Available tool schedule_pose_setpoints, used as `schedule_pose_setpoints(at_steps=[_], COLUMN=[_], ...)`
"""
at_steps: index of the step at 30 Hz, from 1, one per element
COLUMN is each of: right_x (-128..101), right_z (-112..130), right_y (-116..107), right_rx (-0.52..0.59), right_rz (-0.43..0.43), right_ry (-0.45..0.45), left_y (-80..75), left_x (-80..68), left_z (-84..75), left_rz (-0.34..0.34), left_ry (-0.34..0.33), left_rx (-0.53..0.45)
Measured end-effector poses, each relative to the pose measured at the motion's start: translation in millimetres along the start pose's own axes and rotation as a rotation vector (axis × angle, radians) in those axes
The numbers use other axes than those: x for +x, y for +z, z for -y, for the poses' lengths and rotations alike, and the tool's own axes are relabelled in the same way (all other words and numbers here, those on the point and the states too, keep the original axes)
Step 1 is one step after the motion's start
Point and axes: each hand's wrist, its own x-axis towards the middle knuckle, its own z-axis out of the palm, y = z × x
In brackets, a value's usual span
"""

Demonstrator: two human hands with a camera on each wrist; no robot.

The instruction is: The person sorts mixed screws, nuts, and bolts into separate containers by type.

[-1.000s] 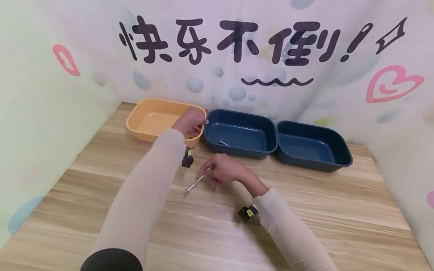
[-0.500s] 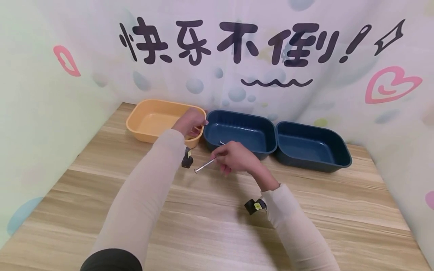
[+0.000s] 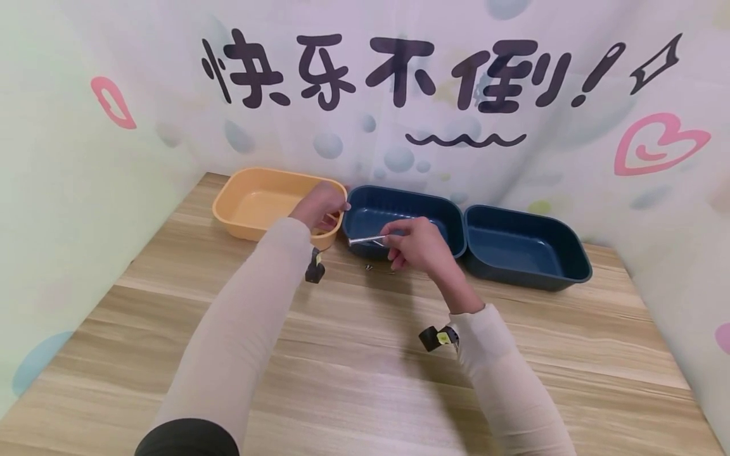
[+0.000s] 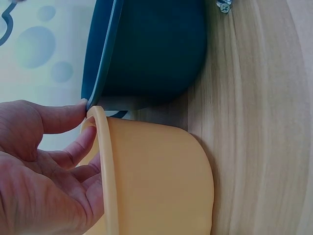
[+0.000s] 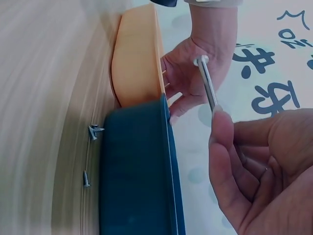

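The right hand (image 3: 419, 244) lifts the long bolt (image 3: 367, 240) off the table and carries it up over the near rim of the middle blue bin (image 3: 445, 215), closer to the left hand (image 3: 322, 206) now.

A long silver bolt (image 3: 366, 240), held level, hangs over the middle blue tub (image 3: 433, 218).

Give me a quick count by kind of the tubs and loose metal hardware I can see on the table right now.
Blue tubs: 2, the middle one and the right one.
Orange tub: 1, with the left hand at its rim.
Long bolt: 1, pinched by the right hand.
Small screws on the table: 2.
Total: 6.
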Motion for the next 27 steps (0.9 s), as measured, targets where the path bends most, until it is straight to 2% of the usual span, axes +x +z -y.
schedule_pose_setpoints(at_steps=[6,13,18,27], right_x=[0.0,3.0,6.1,8.9], right_z=[-2.6,-3.2,-2.4,-5.8], right_y=[-5.7,-8.7,-8.7,-7.8], right_rx=[0.027,0.081,0.110,0.108], right_rz=[-0.090,-0.186,-0.261,-0.277], right_ry=[0.015,0.030,0.016,0.021], left_y=[0.3,1.2,1.0,-1.7], left_x=[0.0,0.6,0.6,0.8], left_z=[-0.1,-1.4,-2.2,-0.8], left_rz=[-0.005,-0.002,0.005,0.011], left_ry=[-0.001,-0.021,-0.011,-0.011], left_rx=[0.021,-0.013,-0.011,-0.015])
